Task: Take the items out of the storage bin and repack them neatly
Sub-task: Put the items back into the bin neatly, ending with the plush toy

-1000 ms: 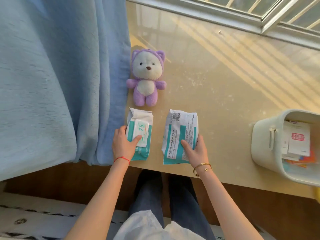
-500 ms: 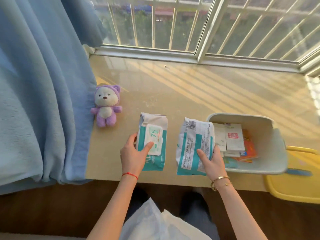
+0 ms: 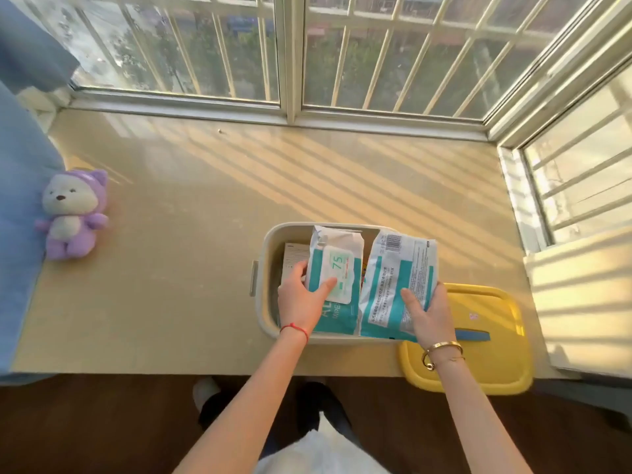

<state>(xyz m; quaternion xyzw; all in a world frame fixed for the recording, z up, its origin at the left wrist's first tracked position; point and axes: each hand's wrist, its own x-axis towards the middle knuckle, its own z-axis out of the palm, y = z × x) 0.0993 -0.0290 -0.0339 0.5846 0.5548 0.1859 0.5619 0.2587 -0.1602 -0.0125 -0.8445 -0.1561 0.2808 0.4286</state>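
Observation:
A pale grey storage bin (image 3: 270, 248) stands on the beige ledge, right of centre. My left hand (image 3: 301, 299) grips a teal-and-white wipes pack (image 3: 337, 265), label side up, over the bin's left half. Beside it, over the right half, my right hand (image 3: 429, 313) grips a second wipes pack (image 3: 396, 278) with its printed back and barcode facing up. A white box (image 3: 294, 258) shows inside the bin under the left pack; the other contents are hidden. A purple plush bear (image 3: 73, 213) lies far left on the ledge.
A yellow lid (image 3: 496, 336) with a blue handle lies right of the bin, overhanging the ledge's front edge. A blue curtain (image 3: 17, 186) hangs at the left. Barred windows close off the back and right. Bare ledge stretches between the bear and the bin.
Both hands have carried the two wipes packs rightward from the ledge near the bear to above the bin. The view has swung right and up with them.

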